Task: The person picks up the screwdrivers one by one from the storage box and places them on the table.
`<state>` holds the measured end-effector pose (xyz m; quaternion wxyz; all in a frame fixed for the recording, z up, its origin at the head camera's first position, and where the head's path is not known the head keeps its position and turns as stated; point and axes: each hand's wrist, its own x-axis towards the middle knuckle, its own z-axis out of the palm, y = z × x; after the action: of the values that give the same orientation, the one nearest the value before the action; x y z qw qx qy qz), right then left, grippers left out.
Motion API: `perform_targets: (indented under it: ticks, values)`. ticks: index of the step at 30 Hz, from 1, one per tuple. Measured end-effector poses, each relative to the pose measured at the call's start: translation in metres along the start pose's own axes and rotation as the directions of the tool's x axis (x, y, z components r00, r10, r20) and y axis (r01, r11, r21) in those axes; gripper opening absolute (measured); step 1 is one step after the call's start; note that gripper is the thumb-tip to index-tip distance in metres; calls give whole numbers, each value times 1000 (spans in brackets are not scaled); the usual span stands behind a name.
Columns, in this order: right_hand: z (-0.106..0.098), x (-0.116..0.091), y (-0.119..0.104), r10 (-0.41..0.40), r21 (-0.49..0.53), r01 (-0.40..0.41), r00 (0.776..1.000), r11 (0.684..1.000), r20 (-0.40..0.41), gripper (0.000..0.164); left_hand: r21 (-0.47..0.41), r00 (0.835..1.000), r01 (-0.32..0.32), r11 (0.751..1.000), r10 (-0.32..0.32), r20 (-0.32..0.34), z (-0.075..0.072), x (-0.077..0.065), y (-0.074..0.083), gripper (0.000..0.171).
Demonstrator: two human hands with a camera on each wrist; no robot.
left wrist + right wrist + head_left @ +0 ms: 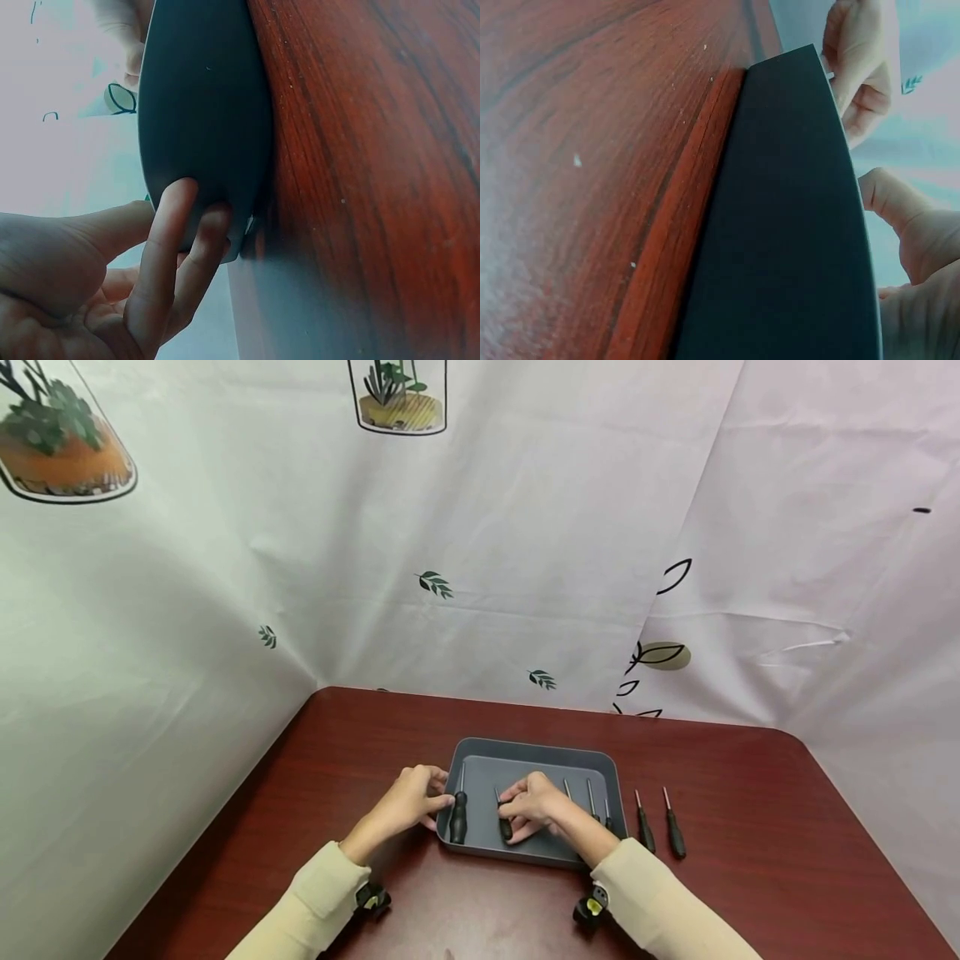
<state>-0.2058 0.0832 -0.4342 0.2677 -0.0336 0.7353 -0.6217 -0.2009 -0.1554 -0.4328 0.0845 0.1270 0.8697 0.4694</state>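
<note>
A shallow grey tray [480, 853] lies on the table with screwdrivers in it. My left hand [412, 797] grips the tray's left side, thumb over the rim; in the left wrist view the fingers [161, 255] press its outer wall. A black-handled screwdriver [458, 818] stands lengthwise along that side, near the thumb. Inside the tray's middle, my right hand [531, 806] holds another screwdriver [506, 828] by its dark handle, shaft pointing away from me. The tray wall hides this screwdriver in the right wrist view, where part of the right hand [930, 240] shows.
Three more screwdrivers [592, 797] lie in the tray's right part, partly behind my right forearm. Right of the tray, two dark-handled screwdrivers [674, 835] lie on the reddish-brown table [780, 843]. A patterned white cloth [525, 527] hangs behind the table.
</note>
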Motion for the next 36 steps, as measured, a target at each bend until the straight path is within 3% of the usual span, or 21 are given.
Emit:
perform_targets:
  ticks: [17, 36]
  values:
    - [-10, -8, 0, -6, 60, 4, 999, 998, 41, 28, -6, 1000, 11, 1000, -11, 3, 1, 1, 0, 37]
    - [-21, -11, -3, -8, 21, 8, 1000, 1000, 14, 32, -18, 1000, -2, 1000, 2, 5, 0, -1, 0, 37]
